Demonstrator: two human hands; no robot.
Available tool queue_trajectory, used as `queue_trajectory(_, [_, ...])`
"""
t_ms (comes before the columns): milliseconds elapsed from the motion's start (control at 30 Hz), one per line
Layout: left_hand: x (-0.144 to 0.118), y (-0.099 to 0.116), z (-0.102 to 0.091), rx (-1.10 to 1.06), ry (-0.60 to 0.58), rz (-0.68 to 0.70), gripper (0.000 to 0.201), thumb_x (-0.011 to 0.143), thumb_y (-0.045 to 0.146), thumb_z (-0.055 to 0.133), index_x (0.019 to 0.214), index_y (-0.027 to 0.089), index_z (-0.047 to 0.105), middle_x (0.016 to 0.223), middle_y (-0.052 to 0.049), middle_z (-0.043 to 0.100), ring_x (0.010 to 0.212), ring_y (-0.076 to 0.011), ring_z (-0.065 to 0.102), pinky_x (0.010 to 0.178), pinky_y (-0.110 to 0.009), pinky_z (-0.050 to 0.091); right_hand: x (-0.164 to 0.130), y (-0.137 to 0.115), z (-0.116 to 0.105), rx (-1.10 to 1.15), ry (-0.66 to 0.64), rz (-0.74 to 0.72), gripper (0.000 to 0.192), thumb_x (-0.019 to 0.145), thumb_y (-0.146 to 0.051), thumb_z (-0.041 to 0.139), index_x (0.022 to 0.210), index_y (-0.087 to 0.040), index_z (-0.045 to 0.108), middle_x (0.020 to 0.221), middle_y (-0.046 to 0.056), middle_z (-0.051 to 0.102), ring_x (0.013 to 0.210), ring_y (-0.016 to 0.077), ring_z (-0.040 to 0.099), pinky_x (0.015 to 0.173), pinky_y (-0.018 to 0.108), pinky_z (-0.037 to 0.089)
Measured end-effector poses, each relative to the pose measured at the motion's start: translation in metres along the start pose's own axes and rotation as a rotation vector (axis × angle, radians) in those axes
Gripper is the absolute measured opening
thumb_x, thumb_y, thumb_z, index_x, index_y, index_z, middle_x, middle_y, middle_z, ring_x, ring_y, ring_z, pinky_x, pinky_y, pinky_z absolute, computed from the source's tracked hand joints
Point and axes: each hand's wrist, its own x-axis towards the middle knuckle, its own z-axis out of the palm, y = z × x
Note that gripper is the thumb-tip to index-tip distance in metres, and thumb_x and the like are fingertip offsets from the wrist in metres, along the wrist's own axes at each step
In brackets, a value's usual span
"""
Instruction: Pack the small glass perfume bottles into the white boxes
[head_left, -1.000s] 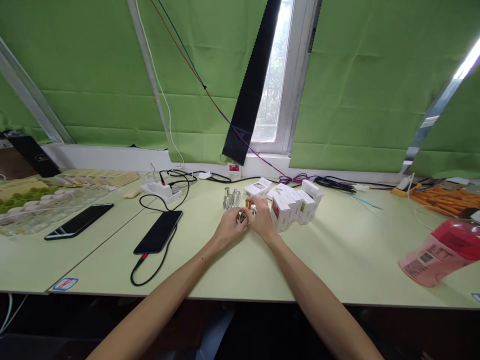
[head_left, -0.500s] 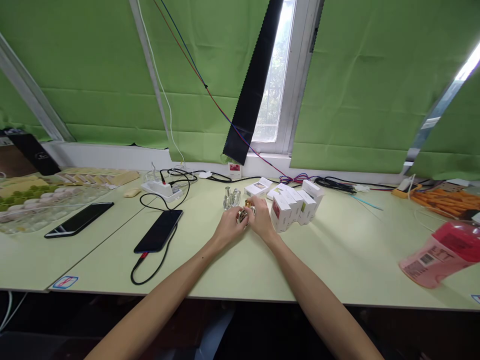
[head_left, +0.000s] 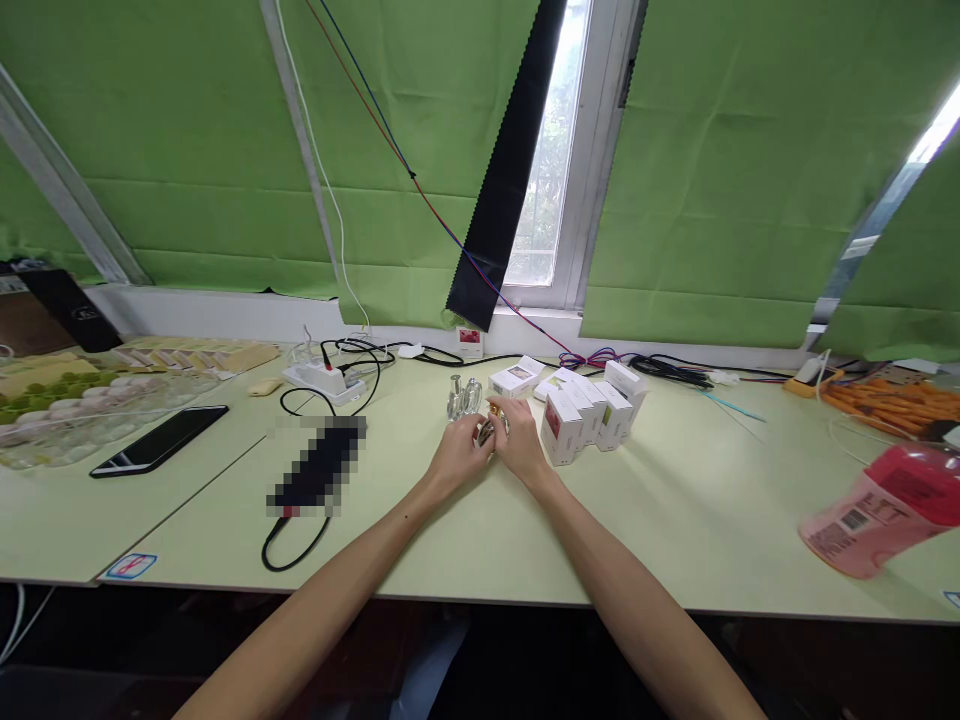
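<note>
My left hand and my right hand meet at the middle of the pale green table. Together they grip a small glass perfume bottle; a gold cap shows at its top under my right fingers. Most of the bottle is hidden by my fingers. Two more clear glass bottles stand upright just behind my left hand. A cluster of small white boxes with pink labels stands right of my right hand, almost touching it.
A pixelated dark phone on a black cable lies left of my arms, and another black phone lies further left. A white power strip with cables sits behind. A pink bottle lies at the right edge. Trays of small items fill the far left.
My hands stay together on the small bottle, shifting only slightly. My right fingers have moved a little over the gold cap. Nothing else on the table has moved.
</note>
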Motion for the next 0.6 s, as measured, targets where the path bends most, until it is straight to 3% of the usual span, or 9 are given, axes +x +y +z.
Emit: queue_trajectory(600, [-0.0048, 0.0041, 0.0024, 0.052, 0.04, -0.019, 0.008, 0.084, 0.026, 0.062, 0.087, 0.02, 0.064, 0.073, -0.002, 0.066, 0.063, -0.0173, 0.056, 0.062, -0.029, 0.04, 0.0039, -0.0012, 0.003, -0.021, 0.036, 0.097, 0.015, 0.091, -0.02, 0.062, 0.104, -0.022, 0.066, 0.098, 0.007, 0.069, 0.096, 0.0262, 0.061, 0.089, 0.04, 0.05])
